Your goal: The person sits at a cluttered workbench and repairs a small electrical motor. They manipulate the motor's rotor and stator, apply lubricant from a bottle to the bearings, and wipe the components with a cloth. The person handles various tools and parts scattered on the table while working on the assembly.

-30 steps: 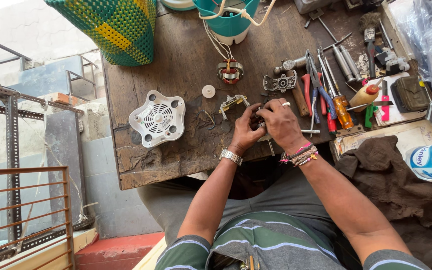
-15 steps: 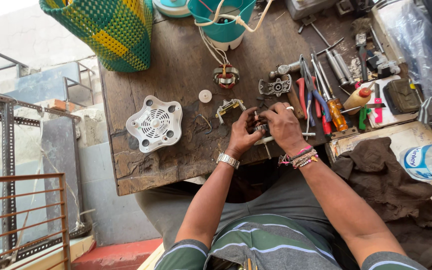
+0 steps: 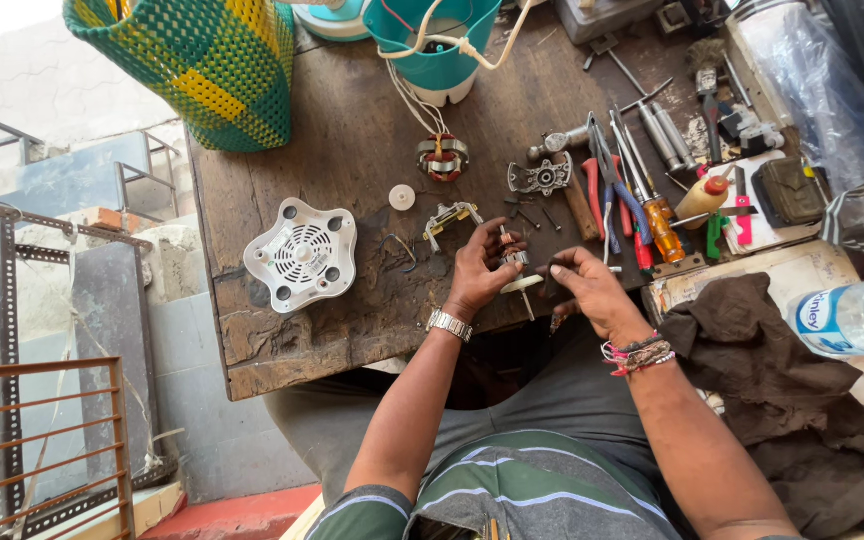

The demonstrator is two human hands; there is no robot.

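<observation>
two hands meet over the table (image 3: 352, 330) edge: our left hand (image 3: 480, 272) has its fingers closed round the small motor shaft (image 3: 518, 272), keeping it upright while our right hand (image 3: 592, 292) pinches its lower end.

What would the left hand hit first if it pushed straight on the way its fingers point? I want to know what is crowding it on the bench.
The left hand points up the table; first in line looks like the small metal bracket just beyond its fingertips, though depth is unclear.
</observation>
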